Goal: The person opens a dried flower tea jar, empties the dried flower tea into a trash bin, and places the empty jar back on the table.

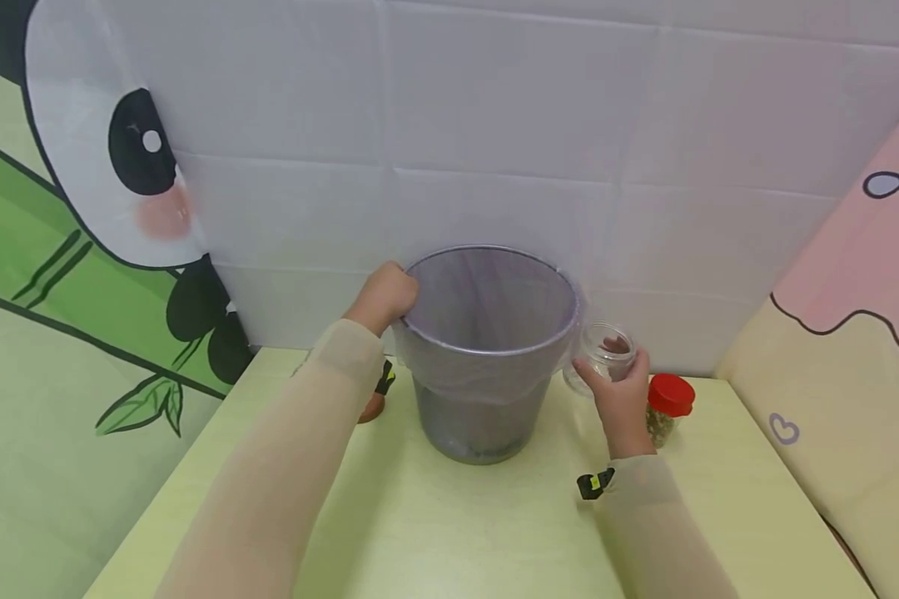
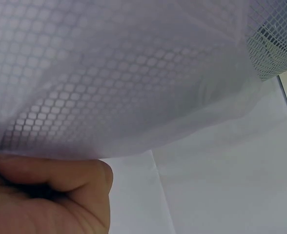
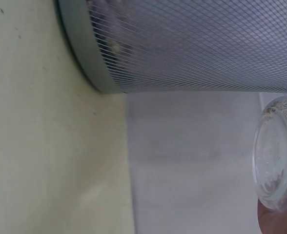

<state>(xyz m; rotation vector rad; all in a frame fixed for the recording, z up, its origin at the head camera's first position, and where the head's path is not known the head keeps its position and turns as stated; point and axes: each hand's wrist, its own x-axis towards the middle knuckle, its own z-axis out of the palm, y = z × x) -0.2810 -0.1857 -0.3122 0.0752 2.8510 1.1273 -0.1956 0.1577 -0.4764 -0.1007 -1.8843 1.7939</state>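
A grey mesh wastebasket (image 1: 479, 428) stands upright on the table, its rim draped with a thin translucent bag (image 1: 487, 378). My left hand (image 1: 388, 293) grips the left side of the lined rim. In the left wrist view the curled fingers (image 2: 55, 175) sit at the edge of the bag (image 2: 133, 107). My right hand (image 1: 623, 408) holds an uncapped clear glass jar (image 1: 598, 353) just right of the wastebasket, above the table. Bits of residue cling inside the jar (image 3: 273, 151) in the right wrist view, where the mesh wall (image 3: 192, 48) is close by.
Just right of my right hand stands a jar with a red lid (image 1: 671, 395) and small greenish-brown contents. A brown rounded object (image 1: 372, 408) is partly hidden behind my left sleeve. A white sheet (image 1: 494, 208) hangs behind the pale yellow table (image 1: 464, 532); patterned sheets flank it.
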